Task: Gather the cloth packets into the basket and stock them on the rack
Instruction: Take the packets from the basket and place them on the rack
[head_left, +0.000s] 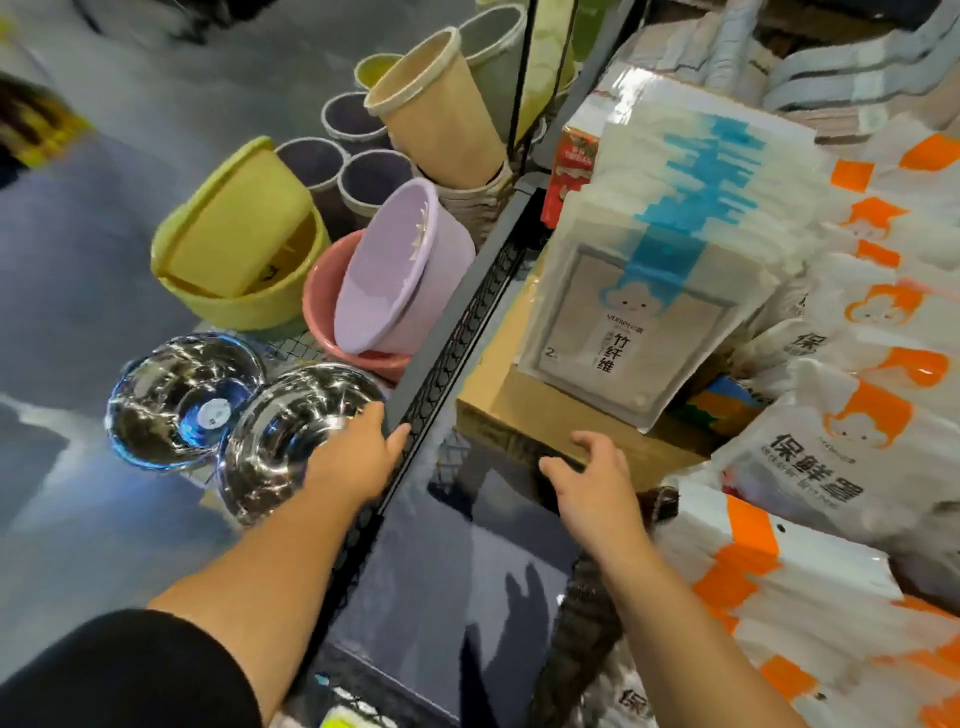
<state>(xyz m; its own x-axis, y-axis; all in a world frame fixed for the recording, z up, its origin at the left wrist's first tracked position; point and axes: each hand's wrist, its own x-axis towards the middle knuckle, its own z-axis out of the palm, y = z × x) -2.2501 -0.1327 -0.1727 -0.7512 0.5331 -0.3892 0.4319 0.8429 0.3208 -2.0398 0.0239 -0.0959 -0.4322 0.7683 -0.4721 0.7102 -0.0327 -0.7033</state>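
Cloth packets (639, 291), blue-topped, "竹纤维" labels, on cardboard box (545, 415)

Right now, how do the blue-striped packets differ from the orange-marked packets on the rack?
The blue-striped packets stand upright in a row on a cardboard box; the orange-marked packets lie overlapped to their right. Blue-striped ones show a grey panel; orange-marked ones are mostly white. Both carry a cartoon face.

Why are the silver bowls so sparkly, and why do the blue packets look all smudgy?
Head view: the steel bowls catch bright light, so white glare streaks them. The blue-striped packets look smeared, likely motion blur, and the top corners are soft too. Finger-shaped shadows lie on the dark surface beside the rack rail.
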